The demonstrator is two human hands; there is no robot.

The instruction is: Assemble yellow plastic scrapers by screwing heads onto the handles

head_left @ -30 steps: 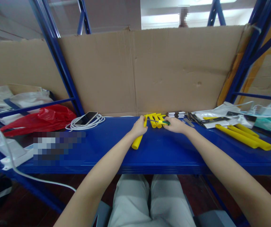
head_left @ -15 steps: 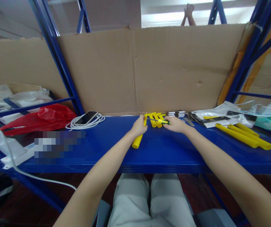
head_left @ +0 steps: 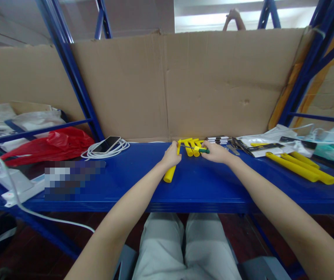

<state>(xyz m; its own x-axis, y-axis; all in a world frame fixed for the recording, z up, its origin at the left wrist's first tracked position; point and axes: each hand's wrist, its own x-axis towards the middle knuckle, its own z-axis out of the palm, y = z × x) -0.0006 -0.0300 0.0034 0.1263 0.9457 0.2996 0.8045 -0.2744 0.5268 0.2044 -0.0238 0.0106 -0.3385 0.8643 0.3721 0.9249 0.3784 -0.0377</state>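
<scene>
1 head-worn camera gives the view, looking forward and down from above the person's lap (head_left: 163, 249). It faces the cardboard wall (head_left: 126, 89) nearly head-on, across the blue tabletop (head_left: 126, 167). The lap sits close below, at the bottom edge; the left hand (head_left: 171, 155) and right hand (head_left: 214, 153) lie farther out, near the middle. The wide view reaches 2 blue uprights (head_left: 75, 77).

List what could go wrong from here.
The screwdriver in the right hand points toward the left hand; a slip might jab its fingers. The held yellow piece could twist in the left hand's grip. The neighbouring yellow pieces lie close enough to get knocked.
</scene>
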